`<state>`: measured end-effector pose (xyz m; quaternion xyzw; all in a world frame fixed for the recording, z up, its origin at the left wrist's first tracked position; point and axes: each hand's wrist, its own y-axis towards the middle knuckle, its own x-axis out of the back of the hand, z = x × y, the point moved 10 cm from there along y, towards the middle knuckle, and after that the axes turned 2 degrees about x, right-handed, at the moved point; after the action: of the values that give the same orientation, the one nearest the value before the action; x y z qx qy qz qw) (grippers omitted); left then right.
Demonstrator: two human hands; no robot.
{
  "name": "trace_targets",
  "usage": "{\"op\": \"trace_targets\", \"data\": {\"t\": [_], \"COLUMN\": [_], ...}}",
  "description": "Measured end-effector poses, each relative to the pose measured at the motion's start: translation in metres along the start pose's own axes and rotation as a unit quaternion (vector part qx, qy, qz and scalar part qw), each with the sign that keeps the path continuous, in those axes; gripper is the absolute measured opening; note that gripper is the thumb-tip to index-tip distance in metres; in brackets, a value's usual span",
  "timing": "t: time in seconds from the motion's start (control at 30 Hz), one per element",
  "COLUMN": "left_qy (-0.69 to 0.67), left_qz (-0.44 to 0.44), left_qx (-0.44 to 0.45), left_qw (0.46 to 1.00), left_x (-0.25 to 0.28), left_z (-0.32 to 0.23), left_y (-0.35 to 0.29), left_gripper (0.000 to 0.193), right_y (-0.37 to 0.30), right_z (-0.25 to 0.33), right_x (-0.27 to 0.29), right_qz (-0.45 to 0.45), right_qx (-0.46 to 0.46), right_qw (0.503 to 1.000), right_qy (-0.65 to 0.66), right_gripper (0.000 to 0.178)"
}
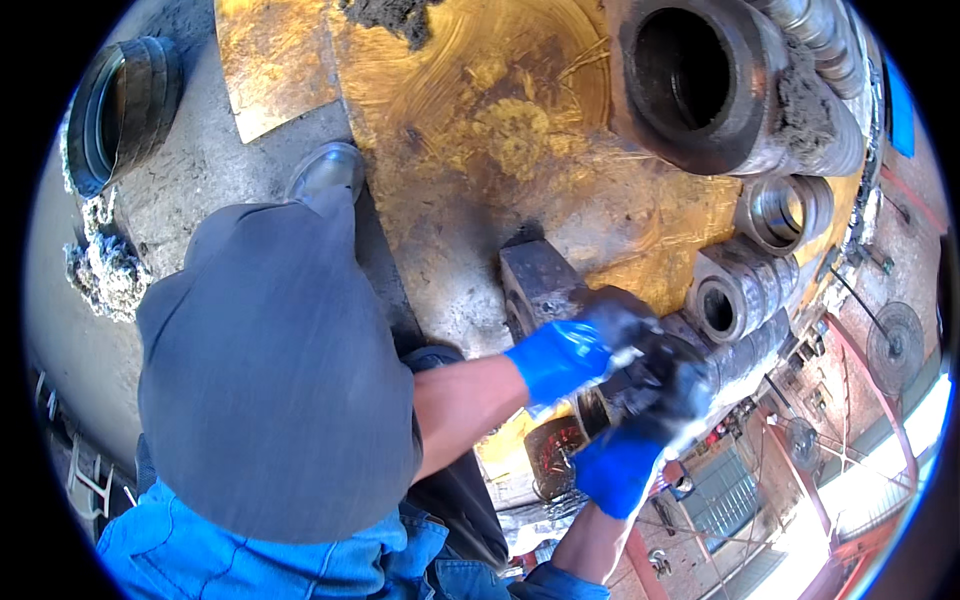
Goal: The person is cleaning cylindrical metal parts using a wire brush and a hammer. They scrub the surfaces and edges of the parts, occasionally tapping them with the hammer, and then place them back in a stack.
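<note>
In the head view, the thing nearest to the hands is a dark grey rectangular steel block. Its upper face is dull, with darker stains, and in its side facing the person there is a round opening, partly in shadow. It lies on a large yellow metal sheet, which is smeared with brown and black.

The block lies just beside the left hand, on the left of it, and the glove covers the block's right end. Whether they are touching, I cannot tell. The right hand is farther from the block, below and to the right of the left hand.

Both hands wear blue gloves, blackened and shiny over the fingers and palms. They are close together and blurred, and seem to meet. A small whitish patch shows between them, but what it is cannot be told. How far the fingers are open, and whether something is gripped, is not possible to see.

Below the hands stands a dark reddish round container. Beyond the hands, to the upper right, there is a ribbed grey metal piece with a round hole, and above it a shiny steel ring.
</note>
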<state>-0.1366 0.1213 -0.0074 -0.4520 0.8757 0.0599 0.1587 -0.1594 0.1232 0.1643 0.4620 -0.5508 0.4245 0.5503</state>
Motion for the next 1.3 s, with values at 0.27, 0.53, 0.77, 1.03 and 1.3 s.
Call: {"op": "trace_targets", "data": {"t": [0.27,0.53,0.77,1.03,1.3], "left_qy": [0.045,-0.027,0.008,-0.016,0.014], "left_qz": [-0.018,0.02,0.131,0.075,0.121], "left_qx": [0.041,-0.061,-0.071,-0.058,-0.032], "left_qw": [0.998,0.998,0.989,0.995,0.992], "left_x": [0.009,-0.065,-0.075,-0.073,-0.067], "left_z": [0.016,-0.023,-0.05,-0.017,-0.022], "left_y": [-0.016,-0.04,-0.032,-0.032,-0.035], "left_gripper": [0.005,0.021,0.025,0.03,0.025], "right_y": [-0.053,-0.057,-0.075,-0.074,-0.086], "right_z": [-0.044,0.019,0.012,0.012,-0.004], "right_x": [-0.02,0.071,0.084,0.08,0.064], "right_qz": [0.086,-0.067,-0.091,-0.093,-0.079], "right_qx": [-0.125,-0.005,-0.038,-0.034,-0.064], "right_qw": [0.988,0.995,0.993,0.994,0.994], "right_qy": [0.011,-0.073,-0.067,-0.048,-0.042], "right_gripper": [0.019,0.01,0.01,0.011,0.012]}}
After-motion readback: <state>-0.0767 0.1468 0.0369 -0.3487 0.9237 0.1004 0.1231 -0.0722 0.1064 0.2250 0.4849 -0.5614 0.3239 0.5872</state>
